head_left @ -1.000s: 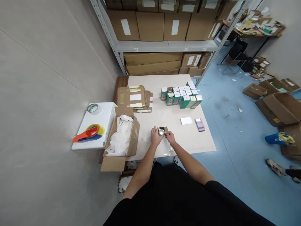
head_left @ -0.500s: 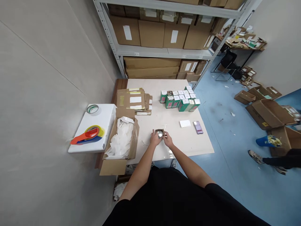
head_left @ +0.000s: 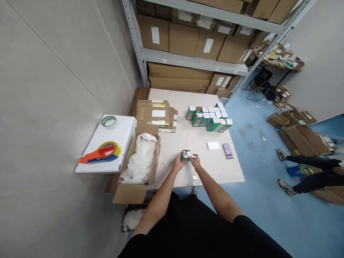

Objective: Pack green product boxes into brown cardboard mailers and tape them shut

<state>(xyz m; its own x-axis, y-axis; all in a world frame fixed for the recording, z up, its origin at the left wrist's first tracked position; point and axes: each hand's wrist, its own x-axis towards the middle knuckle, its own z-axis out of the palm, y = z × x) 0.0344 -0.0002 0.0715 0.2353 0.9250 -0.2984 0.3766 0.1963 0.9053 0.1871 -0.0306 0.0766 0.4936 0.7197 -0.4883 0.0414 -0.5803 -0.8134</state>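
Observation:
Both my hands meet over the near middle of the white table [head_left: 215,172]. My left hand [head_left: 178,164] and my right hand [head_left: 195,161] are closed around a small green box [head_left: 186,155] with a white top, held just above the tabletop. A cluster of several like green boxes [head_left: 209,117] stands at the far right of the table. A white card [head_left: 213,145] and a small purple stack [head_left: 228,150] lie to the right of my hands.
An open carton of white wrapping [head_left: 138,161] sits at the table's left edge. Flattened cardboard [head_left: 156,114] lies behind it. A white side stand [head_left: 107,143] holds tape rolls and an orange dispenser [head_left: 96,154]. Shelves of cartons [head_left: 188,39] rise behind. Another person's legs [head_left: 309,172] are at right.
The shiny round thing seen in the open box earlier is out of sight; the box now shows a white top. My hands stay together. The other person's legs have moved left.

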